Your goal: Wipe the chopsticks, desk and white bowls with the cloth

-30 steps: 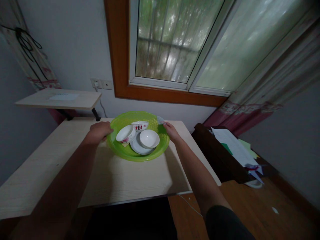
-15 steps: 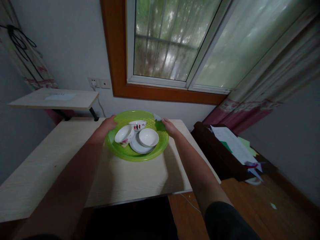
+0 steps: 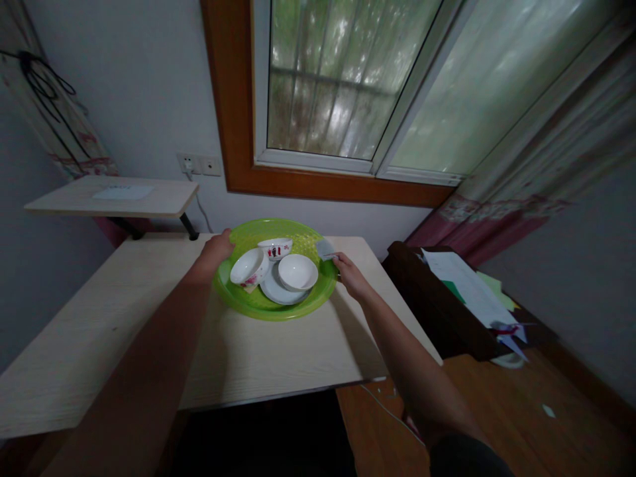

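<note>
A round green plastic basin (image 3: 278,314) stands on the pale wooden table. Its left rim is in the grip of my left hand (image 3: 217,249), whose fingertips are partly hidden. My right hand (image 3: 350,275) is closed on a thin pale grey piece (image 3: 325,249), perhaps a cloth, at the basin's right rim. Inside the basin, a plain white bowl (image 3: 298,272) rests on a white plate (image 3: 271,289). Left of them a flower-patterned bowl (image 3: 248,267) leans over. Behind is another white bowl (image 3: 275,249) with red and black figures. A small yellowish piece (image 3: 251,289) shows under the flowered bowl.
A raised wooden shelf (image 3: 114,197) stands at the table's back left. The wall and window (image 3: 328,99) rise behind the table. At the right, a dark brown box-like piece (image 3: 422,305) carries papers (image 3: 470,288). A white cable (image 3: 392,414) lies on the floor.
My right hand has shifted slightly right and down, taking the grey piece with it. My left hand has moved farther up along the basin's rim. The bowls and plate keep their places.
</note>
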`<move>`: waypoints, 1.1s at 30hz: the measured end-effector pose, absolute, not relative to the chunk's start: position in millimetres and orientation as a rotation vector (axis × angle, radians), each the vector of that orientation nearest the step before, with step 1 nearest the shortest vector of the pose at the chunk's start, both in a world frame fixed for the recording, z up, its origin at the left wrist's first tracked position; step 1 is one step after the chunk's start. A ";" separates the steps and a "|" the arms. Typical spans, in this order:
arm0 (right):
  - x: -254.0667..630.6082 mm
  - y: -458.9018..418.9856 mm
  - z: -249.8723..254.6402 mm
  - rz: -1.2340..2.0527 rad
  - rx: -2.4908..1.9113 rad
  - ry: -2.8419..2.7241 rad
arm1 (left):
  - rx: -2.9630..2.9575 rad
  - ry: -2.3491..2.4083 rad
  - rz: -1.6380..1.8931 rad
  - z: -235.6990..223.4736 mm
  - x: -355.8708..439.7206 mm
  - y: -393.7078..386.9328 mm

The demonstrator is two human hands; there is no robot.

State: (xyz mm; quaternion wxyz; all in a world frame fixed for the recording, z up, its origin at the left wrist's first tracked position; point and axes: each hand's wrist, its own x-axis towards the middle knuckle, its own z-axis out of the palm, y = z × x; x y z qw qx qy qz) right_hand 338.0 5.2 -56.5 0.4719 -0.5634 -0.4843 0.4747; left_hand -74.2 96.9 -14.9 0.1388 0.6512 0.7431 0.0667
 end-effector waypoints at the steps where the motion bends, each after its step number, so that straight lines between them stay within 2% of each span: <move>1: 338.7 -2.2 -57.3 1.174 -1.377 -1.186 | 1.881 2.149 0.195 -15.3 -74.5 97.2; 6: 336.6 -10.5 -55.5 1.182 -1.383 -1.173 | 1.884 2.125 0.202 -16.4 -76.4 99.6; 11: 331.7 24.2 -46.1 1.131 -1.405 -1.194 | 1.888 2.072 0.236 -16.2 -78.3 97.0; 20: 326.0 75.3 -27.1 1.279 -1.395 -1.143 | 1.825 2.159 0.245 -12.4 -72.7 86.2; 33: 331.1 -5.6 -43.3 1.291 -1.336 -1.015 | 1.733 2.222 0.271 -15.7 -67.9 83.7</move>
